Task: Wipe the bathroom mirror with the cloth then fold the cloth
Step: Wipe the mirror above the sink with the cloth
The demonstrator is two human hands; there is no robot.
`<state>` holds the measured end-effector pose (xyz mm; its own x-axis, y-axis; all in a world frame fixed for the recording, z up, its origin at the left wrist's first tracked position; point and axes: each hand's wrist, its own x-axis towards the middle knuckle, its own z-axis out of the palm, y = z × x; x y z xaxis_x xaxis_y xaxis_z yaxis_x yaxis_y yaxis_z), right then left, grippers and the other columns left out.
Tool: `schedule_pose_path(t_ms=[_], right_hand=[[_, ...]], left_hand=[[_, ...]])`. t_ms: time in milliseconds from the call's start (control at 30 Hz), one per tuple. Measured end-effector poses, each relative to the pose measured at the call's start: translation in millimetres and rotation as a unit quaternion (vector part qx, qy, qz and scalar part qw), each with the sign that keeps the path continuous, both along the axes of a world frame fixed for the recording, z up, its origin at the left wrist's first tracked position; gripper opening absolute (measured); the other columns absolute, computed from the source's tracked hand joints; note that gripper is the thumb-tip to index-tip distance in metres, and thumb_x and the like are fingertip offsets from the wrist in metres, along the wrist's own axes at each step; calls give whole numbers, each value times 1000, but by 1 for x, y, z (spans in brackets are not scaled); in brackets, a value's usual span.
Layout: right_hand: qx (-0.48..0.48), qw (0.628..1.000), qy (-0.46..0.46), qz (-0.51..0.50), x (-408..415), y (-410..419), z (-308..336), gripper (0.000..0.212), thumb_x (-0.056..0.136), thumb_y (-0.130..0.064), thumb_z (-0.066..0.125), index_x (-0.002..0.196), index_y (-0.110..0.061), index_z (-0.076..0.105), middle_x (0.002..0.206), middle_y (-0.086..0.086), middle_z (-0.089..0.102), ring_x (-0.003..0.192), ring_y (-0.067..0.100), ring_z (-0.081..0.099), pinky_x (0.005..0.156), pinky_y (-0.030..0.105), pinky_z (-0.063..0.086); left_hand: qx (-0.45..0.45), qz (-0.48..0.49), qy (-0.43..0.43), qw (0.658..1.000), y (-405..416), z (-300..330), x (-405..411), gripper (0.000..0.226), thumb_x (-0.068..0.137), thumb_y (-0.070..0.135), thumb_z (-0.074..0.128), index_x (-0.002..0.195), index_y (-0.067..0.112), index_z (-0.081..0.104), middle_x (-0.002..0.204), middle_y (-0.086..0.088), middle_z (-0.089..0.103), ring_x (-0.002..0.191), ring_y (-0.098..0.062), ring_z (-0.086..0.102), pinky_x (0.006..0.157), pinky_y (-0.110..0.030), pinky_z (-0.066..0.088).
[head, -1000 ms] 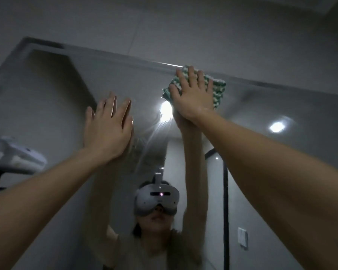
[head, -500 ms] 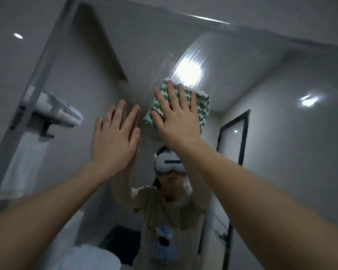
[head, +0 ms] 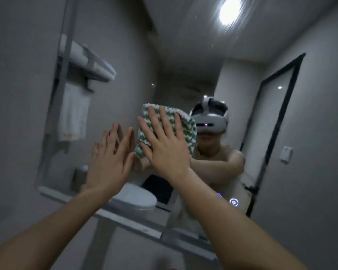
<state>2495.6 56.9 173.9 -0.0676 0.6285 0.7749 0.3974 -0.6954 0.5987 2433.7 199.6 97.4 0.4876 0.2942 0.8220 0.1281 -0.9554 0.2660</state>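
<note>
Dim and grey throughout, low in contrast. Lit from a round ceiling lamp [head: 229,10] reflected at one o'clock, blown out to white, with streaky glare raking down across the mirror [head: 183,55]. A smaller glint at three o'clock on the door [head: 279,87]. Soft motion blur everywhere, heaviest on the forearms at six o'clock. Straight edges bowed toward the corners by wide-angle distortion. Shadows faint, diffuse.

The right hand [head: 165,151] presses a green-and-white patterned cloth [head: 185,131] flat against the bathroom mirror [head: 183,55], fingers spread straight. Just beside it, the left hand [head: 109,160] lies flat on the glass. The mirror reflects a white towel [head: 73,114], a toilet [head: 135,199], and a ceiling light [head: 228,10].
</note>
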Motion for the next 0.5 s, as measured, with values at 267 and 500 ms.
schedule_pose_path(t_ms=[267,500], right_hand=[[-11,1000,16,-22,-8,5,-94,60,95,-48,39,148,-22,29,156,4,24,144,24,19,117,48,6],[-40,998,27,-40,-12,-31,-165,60,93,-44,48,148,-27,30,155,0,26,144,22,19,117,45,10]], left_hand=[[25,-8,37,999,1,-59,-17,62,93,45,24,150,24,14,157,-11,14,141,-31,20,109,-53,24],[99,-34,7,994,4,-82,-11,61,94,40,29,151,29,9,159,-6,4,141,-32,16,109,-51,19]])
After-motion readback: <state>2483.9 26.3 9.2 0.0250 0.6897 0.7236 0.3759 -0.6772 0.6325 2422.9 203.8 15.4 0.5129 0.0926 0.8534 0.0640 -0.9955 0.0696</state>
